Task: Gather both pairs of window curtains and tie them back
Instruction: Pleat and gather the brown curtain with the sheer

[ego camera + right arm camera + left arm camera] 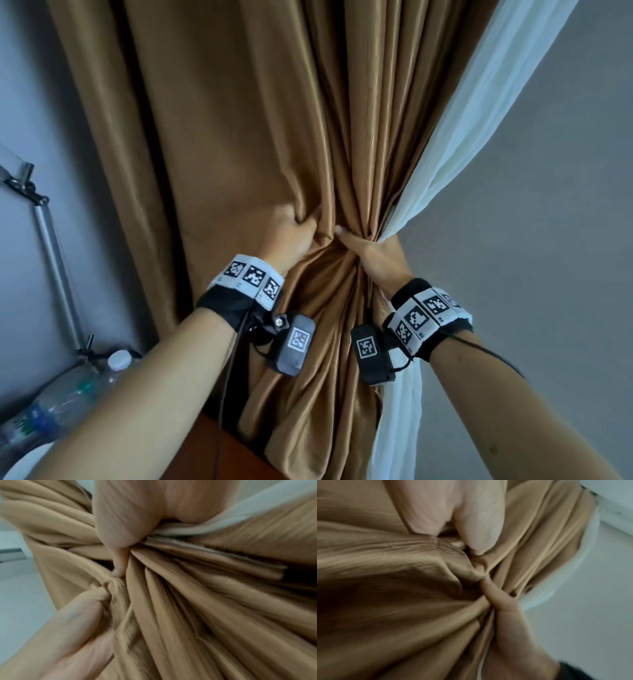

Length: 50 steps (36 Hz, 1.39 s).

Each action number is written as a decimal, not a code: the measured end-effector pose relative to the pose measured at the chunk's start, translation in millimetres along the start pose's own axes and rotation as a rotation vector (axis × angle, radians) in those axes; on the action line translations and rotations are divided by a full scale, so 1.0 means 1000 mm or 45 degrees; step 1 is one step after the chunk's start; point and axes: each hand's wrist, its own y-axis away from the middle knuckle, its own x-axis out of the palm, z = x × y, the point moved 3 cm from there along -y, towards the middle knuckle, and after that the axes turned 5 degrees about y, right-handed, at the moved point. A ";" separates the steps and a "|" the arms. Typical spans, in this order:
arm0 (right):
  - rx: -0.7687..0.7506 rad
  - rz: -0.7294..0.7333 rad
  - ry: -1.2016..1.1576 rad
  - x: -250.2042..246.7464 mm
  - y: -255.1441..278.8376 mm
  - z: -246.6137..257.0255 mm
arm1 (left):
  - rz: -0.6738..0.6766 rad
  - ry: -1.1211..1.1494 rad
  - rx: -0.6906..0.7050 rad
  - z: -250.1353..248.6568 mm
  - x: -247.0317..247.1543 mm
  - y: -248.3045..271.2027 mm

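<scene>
A tan satin curtain [239,137] hangs in the middle of the head view, cinched at waist height, with a sheer white curtain [479,120] along its right edge. My left hand [298,229] grips a fold of the tan cloth just left of the cinch. My right hand [370,250] wraps the gathered bundle of tan and white cloth, thumb on the front. The left wrist view shows tan folds [402,588] bunched under my left hand [462,524] with the right thumb beside it. The right wrist view shows my right hand [123,524] clamping tan pleats [188,601] and the white curtain [223,522]. No tie-back is visible.
A grey wall [548,240] lies right of the curtains. At lower left stand a clear plastic bottle [68,390] and a metal lamp arm [51,246]. A brown wooden surface [233,455] shows below the curtain.
</scene>
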 end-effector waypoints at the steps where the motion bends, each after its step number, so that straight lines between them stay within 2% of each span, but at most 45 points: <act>1: -0.009 0.048 -0.048 0.002 0.001 0.001 | 0.020 -0.032 0.011 -0.001 0.002 0.003; 3: -0.036 0.107 -0.064 0.006 0.003 0.006 | 0.070 -0.052 0.021 -0.003 0.006 0.013; 6: -0.051 0.076 0.001 0.012 0.006 0.013 | 0.168 -0.132 0.060 0.006 0.020 0.033; 10: 0.031 0.048 0.095 0.019 0.005 0.010 | 0.212 -0.178 -0.014 0.021 0.031 0.044; 13: 0.117 -0.127 0.190 0.020 0.003 0.005 | 0.290 -0.195 -0.004 0.020 0.033 0.048; 16: 0.115 -0.328 0.340 0.017 0.008 0.010 | 0.351 -0.172 -0.008 0.019 0.029 0.045; 18: 0.088 -0.368 0.400 0.013 0.009 0.013 | 0.395 -0.057 -0.046 0.018 0.019 0.036; 21: 0.140 -0.357 0.438 0.006 0.010 0.014 | 0.537 0.315 -0.278 0.019 0.000 0.023; 22: 0.155 -0.349 0.430 0.005 0.010 0.014 | 0.538 0.371 -0.306 0.020 -0.007 0.019; 23: 0.163 -0.342 0.418 0.003 0.010 0.014 | 0.492 0.349 -0.300 0.022 -0.014 0.014; 25: 0.174 -0.335 0.399 0.001 0.009 0.013 | 0.241 0.063 -0.167 0.027 -0.032 0.004; 27: 0.175 -0.327 0.383 0.000 0.008 0.011 | -0.170 -0.364 0.037 0.033 -0.056 -0.003; 29: 0.161 -0.321 0.374 0.000 0.007 0.010 | -0.528 -0.584 0.194 0.034 -0.078 -0.005; 31: 0.159 -0.314 0.362 0.002 0.005 0.008 | -0.703 -0.647 0.152 0.036 -0.093 -0.011; 33: 0.171 -0.308 0.348 0.004 0.004 0.007 | -0.756 -0.554 -0.060 0.040 -0.104 -0.021; 36: 0.160 -0.315 0.334 0.004 0.002 0.007 | -0.630 -0.130 -0.344 0.047 -0.109 -0.036; 39: 0.163 -0.331 0.329 0.003 0.002 0.008 | -0.449 0.273 -0.385 0.055 -0.100 -0.047; 44: 0.148 -0.323 0.338 0.004 -0.002 0.007 | -0.294 0.105 -0.265 0.045 -0.065 -0.038; 50: 0.148 -0.305 0.382 0.003 -0.006 0.004 | -0.072 0.167 -0.263 0.026 -0.012 -0.018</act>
